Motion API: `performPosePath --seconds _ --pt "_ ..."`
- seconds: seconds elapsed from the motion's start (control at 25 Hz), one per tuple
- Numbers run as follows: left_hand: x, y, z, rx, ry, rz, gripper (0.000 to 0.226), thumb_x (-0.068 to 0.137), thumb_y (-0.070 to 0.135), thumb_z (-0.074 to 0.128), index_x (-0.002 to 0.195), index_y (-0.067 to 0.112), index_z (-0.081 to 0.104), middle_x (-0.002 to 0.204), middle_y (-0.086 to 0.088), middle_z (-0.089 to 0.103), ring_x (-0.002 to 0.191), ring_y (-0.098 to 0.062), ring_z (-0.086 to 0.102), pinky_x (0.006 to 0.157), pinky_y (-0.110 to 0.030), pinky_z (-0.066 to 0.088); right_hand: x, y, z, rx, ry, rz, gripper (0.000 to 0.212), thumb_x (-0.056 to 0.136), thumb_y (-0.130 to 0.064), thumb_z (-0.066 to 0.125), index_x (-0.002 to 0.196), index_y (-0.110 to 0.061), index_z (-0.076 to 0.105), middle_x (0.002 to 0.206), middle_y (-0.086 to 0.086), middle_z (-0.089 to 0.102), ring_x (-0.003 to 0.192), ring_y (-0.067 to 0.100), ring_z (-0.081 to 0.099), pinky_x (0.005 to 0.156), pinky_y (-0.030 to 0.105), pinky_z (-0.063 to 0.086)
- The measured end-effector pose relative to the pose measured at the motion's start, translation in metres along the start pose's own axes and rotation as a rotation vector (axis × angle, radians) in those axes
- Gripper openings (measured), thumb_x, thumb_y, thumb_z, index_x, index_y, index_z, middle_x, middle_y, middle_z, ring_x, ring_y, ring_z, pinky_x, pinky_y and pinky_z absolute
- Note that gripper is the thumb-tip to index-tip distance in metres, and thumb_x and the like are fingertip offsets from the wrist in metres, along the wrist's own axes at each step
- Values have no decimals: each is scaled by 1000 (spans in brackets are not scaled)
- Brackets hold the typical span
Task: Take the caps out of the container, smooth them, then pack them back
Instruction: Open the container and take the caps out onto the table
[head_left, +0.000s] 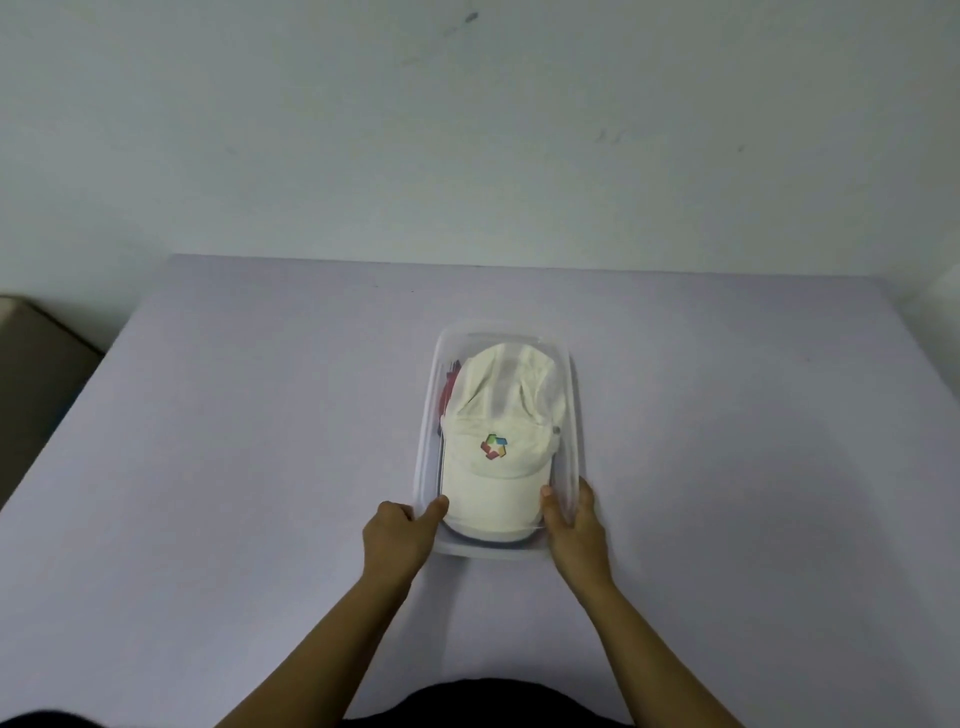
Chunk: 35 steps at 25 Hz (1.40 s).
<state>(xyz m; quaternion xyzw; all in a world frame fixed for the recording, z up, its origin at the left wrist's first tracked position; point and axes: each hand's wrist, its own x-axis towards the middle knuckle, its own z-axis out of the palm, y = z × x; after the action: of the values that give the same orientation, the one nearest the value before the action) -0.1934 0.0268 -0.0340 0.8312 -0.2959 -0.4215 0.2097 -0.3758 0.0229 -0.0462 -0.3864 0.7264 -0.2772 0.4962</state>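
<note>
A pale wall (467, 130) fills the upper half of the view. Below it a lilac table (234, 415) spreads out, with something brown (36, 353) on the floor past its left edge. At the very bottom shows the person's dark clothing (467, 701).

A clear plastic container (575, 415) stands near the middle of the table, its long side running away from the person and its top uncovered. A white cap (519, 431) lies on top inside it, crown toward the wall and brim toward the person, nearly filling the container. Under it, along the left wall, a bit of red cap (447, 402) peeks out, and a dark brim edge (488, 540) shows at the near end.

The left hand (400, 535) holds the near left corner of the container, thumb hooked over the rim to the inside, fingers curled outside. The right hand (574, 530) holds the near right corner the same way, thumb inside and touching the white brim, fingers along the outer wall. Both forearms reach in from the bottom.

A small logo (494, 447) in red, green, blue and yellow sits on the front of the white cap.
</note>
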Motion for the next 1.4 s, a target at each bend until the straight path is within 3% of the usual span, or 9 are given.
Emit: performPosePath --seconds 0.24,0.36,0.64,0.8,0.88,1.0,1.16,1.28,1.4 --pt "-9 4 -5 -18 -6 -16 38 87 39 62 69 14 40 77 -9 47 61 -12 43 60 -24 40 -2 -4 0 10 -13 -15 65 94 -42 45 148 -18 17 149 10 36 133 30 38 106 36 33" --pt "-14 10 -5 -31 5 20 34 88 40 61 87 11 44 84 -6 48 66 -11 45 60 -23 42 -2 -6 -2 75 -29 -15 64 94 -41 45 147 -19 18 149 9 36 134 29 38 105 34 34" --pt "-19 9 -3 101 39 109 49 84 44 64 109 9 42 108 -4 42 100 -23 50 89 -36 49 3 -7 -12 18 42 -152 58 95 -35 44 146 -27 18 154 3 26 142 25 25 117 46 20" --pt "-33 19 -22 -400 21 187 44 85 32 67 114 15 39 106 -4 55 93 -22 59 79 -34 49 -13 -27 -12 -6 80 -404 55 95 -38 43 143 -36 15 153 -8 23 143 13 17 119 45 15" --pt "-30 22 -43 -678 124 235 46 85 27 68 121 16 42 99 -1 60 76 -18 62 70 -30 52 -24 -39 -8 -32 -34 -570 52 93 -48 38 140 -44 14 152 -18 19 143 2 12 119 37 12" --pt "2 13 -84 -780 325 288 42 86 22 67 126 18 56 89 2 63 52 -5 52 50 -16 47 -17 -44 -6 -170 -130 -701 54 93 -53 35 141 -46 12 156 -16 13 144 1 6 117 31 11" --pt "54 -9 -135 -721 348 245 52 85 20 69 134 16 52 107 -1 61 69 -13 54 60 -17 49 11 -18 -17 -336 -61 -288 81 93 -33 52 148 -19 -5 159 6 0 146 19 4 116 31 10" --pt "83 -32 -142 -614 299 191 55 83 22 71 135 16 53 110 -5 61 69 -17 57 81 -33 49 13 -3 -23 -371 -252 -92 77 96 -13 44 147 -21 -13 151 20 28 118 35 52 95 36 46" --pt "100 -50 -124 -536 239 138 54 83 26 71 133 17 54 103 -8 63 68 -19 59 86 -40 49 15 -2 -22 -352 -232 -81 75 95 -6 38 147 -28 -11 135 30 45 97 41 62 83 45 55"
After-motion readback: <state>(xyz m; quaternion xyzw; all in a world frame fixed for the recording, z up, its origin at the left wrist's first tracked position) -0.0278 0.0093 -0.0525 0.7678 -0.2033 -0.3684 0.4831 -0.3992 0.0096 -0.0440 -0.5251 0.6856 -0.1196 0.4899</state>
